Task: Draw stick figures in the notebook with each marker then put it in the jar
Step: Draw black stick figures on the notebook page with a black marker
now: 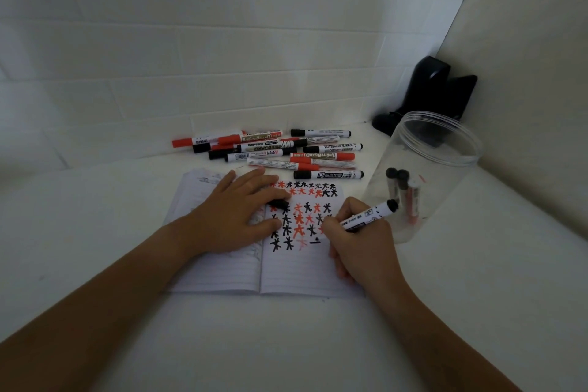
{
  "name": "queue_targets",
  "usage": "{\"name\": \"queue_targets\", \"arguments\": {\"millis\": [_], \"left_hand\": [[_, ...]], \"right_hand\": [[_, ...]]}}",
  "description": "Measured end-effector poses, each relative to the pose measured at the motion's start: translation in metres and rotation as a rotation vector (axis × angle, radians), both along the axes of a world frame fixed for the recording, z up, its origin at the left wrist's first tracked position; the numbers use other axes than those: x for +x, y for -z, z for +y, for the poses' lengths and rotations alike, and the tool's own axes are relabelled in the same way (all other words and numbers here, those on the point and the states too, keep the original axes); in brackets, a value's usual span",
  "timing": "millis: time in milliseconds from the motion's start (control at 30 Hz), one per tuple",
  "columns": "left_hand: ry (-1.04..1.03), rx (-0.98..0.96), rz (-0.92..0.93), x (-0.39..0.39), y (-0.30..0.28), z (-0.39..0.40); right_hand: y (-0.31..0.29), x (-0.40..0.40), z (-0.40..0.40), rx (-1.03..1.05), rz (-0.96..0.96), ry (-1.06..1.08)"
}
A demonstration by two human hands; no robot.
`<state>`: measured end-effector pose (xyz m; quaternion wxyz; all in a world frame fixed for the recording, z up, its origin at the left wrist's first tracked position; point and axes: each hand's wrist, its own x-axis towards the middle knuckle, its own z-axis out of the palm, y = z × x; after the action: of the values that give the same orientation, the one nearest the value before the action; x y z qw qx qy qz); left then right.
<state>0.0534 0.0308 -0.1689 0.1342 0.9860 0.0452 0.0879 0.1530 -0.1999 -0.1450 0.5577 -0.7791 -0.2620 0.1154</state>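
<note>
Right hand: my right hand (356, 232) is curled round the black marker (370, 215), pinching its lower barrel in a writing grip.
Black marker: uncapped as far as I can judge; tip hidden behind my fingers, down at the page. Its long axis slants up and toward the far right, butt end aimed at the jar.
Left hand: my left hand (235, 213) lies flat, fingers straight, pressing the notebook; what looks like the black cap (280, 203) sits under my fingertips, though I cannot tell if it is gripped.
Notebook: the notebook (286, 274) lies open at the middle of the bench (318, 344), right page filled with rows of black and red stick figures (300, 216).
Current figure: only a short black stroke (315, 240) at the end of the bottom row; I judge this figure just begun.
Jar: the clear plastic jar (426, 175) stands open just beside the notebook's right edge, near the bench's far right corner, holding a few markers already.
Marker pile: capped red and black whiteboard markers (286, 149) lie along the far edge, beyond the notebook.
Key relation: the jar is up and right of my right hand, the nearer hand; the barrel already points that way.
Corner item: a black object (426, 92) stands in the far right corner.
</note>
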Motion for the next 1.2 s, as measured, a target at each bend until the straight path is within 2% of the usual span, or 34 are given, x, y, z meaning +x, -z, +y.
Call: {"name": "queue_targets", "arguments": {"millis": [300,500,800,1100,1200], "left_hand": [[-0.001,0.009,0.0,-0.0002,-0.0007,-0.001],[0.002,0.003,-0.011,-0.0005,-0.0004,-0.0005],[0.008,0.006,-0.011,-0.0005,0.0011,0.0007],[0.011,0.005,-0.014,-0.0007,-0.0008,-0.0012],[0.009,-0.021,-0.034,-0.0014,-0.0017,-0.0022]], "right_hand": [[-0.0052,-0.0012,-0.0003,-0.054,-0.01,-0.05],[-0.0043,-0.003,0.0008,0.009,0.028,-0.075],[-0.001,0.0006,0.0005,0.001,-0.003,0.006],[-0.0002,0.0006,0.0,-0.071,0.027,-0.101],[-0.0005,0.0017,0.0001,-0.014,0.009,-0.109]]}}
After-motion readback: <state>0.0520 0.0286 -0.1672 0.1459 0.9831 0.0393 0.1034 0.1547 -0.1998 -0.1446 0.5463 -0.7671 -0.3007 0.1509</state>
